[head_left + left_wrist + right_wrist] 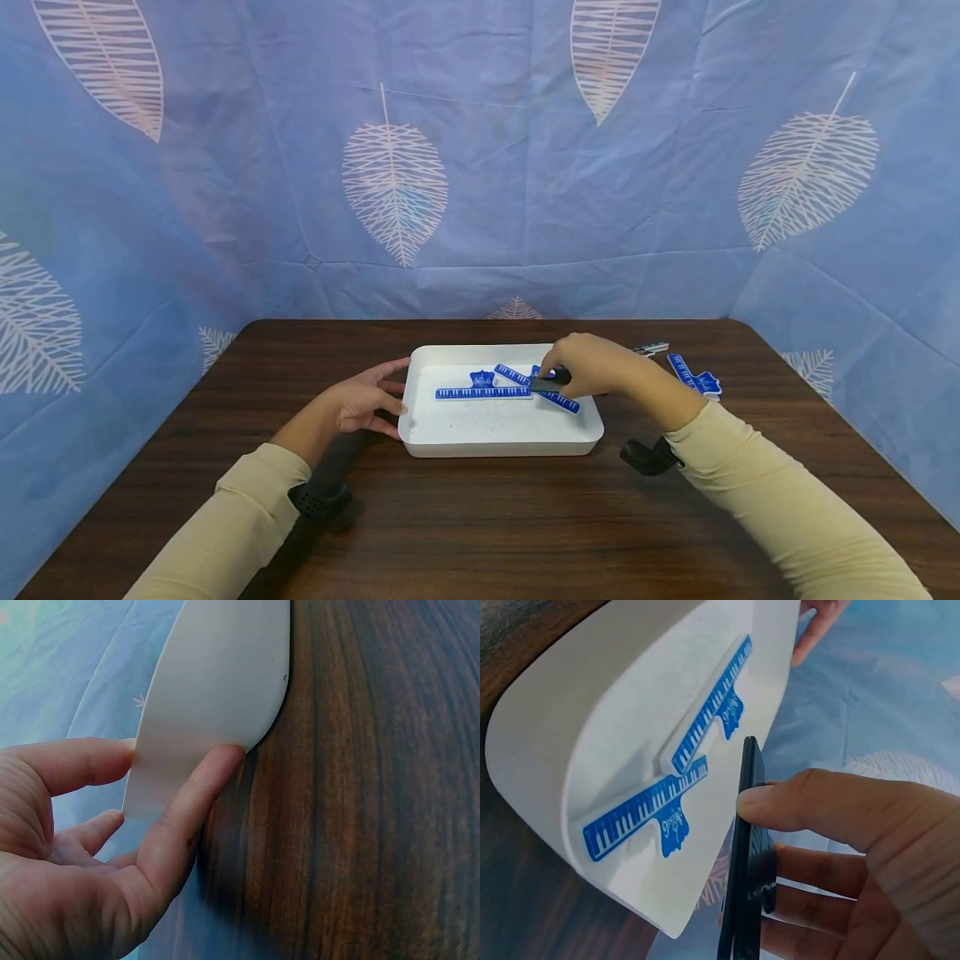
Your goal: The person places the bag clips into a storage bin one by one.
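Observation:
A white rectangular tray [495, 429] stands on the table. Two blue clips printed with piano keys lie inside: the straight-lying clip [480, 392] at the middle and the slanted clip [564, 402] at the right, their ends meeting. Above the slanted one, my right hand [832, 855] pinches a black clip [746, 862] between thumb and fingers, seen edge-on in the right wrist view. My left hand [367, 398] rests at the tray's left end. Its fairly straight fingers and thumb touch the outer wall and rim, as the left wrist view shows.
Another blue clip [693, 379] lies on the dark wooden table [480, 517] right of the tray. A black-and-white clip [651, 348] is partly hidden behind the right forearm. A blue leaf-patterned cloth [480, 200] hangs behind the table.

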Demonstrator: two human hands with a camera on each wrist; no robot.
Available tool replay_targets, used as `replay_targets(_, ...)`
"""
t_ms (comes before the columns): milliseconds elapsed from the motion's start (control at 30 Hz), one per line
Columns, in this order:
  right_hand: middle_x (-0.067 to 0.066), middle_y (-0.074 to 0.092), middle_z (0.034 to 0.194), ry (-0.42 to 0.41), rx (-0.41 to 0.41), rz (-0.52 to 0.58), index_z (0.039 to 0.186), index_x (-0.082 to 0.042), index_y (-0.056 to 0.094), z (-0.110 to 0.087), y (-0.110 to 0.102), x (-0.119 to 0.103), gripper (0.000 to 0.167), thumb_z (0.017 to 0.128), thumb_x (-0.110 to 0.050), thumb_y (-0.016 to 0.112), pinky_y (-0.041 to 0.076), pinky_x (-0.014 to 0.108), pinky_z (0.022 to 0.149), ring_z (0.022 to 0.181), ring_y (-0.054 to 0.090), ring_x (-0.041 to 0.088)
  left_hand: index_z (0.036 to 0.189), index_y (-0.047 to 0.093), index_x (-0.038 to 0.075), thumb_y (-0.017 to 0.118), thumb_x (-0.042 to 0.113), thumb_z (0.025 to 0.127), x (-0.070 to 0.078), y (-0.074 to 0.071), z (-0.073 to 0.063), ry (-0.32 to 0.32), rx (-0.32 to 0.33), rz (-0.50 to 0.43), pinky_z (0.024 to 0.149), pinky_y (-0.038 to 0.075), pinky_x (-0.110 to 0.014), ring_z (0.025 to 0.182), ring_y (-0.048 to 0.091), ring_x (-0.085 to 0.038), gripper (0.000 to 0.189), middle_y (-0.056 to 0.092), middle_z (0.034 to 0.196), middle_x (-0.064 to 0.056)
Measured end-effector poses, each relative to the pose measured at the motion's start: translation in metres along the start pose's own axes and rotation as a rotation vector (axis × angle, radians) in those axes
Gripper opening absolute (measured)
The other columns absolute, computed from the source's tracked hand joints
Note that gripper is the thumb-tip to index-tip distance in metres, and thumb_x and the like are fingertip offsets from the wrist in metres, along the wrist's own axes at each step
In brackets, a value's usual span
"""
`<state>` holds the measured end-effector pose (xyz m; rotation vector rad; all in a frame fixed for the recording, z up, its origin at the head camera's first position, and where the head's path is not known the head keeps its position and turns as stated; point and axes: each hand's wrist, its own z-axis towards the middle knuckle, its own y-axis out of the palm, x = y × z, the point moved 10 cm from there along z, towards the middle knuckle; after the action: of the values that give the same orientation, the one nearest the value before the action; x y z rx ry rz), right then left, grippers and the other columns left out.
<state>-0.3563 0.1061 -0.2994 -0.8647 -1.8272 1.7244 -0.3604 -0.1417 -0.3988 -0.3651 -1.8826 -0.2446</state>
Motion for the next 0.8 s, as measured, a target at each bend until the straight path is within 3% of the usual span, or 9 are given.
replay_targets(533,0.001,0.070,0.112,-0.039,-0.060,-0.001,0.110,-0.013,0.076,0.024,0.015,-0.006,0.031,0.080,-0.010,0.077,0.049,0.045,0.097,0.111,0.062,0.024,0.158,0.014,0.019,0.059,-0.017,0.083,0.001,0.000,0.000,0.005,-0.002,0.002,0.075,0.057,-0.055,0.111,0.056,-0.044,0.094,0.028,0.149,-0.028)
replay_targets(800,0.003,0.070,0.107,-0.057,-0.107,-0.031,0.112,-0.012,0.074,0.039,0.024,-0.007,0.036,0.076,-0.008,0.078,0.054,0.038,0.088,0.096,0.063,0.019,0.158,0.014,0.019,0.059,-0.017,0.084,0.001,0.001,-0.001,0.003,0.002,0.004,0.075,0.057,-0.055,0.112,0.055,-0.044,0.094,0.028,0.149,-0.028)
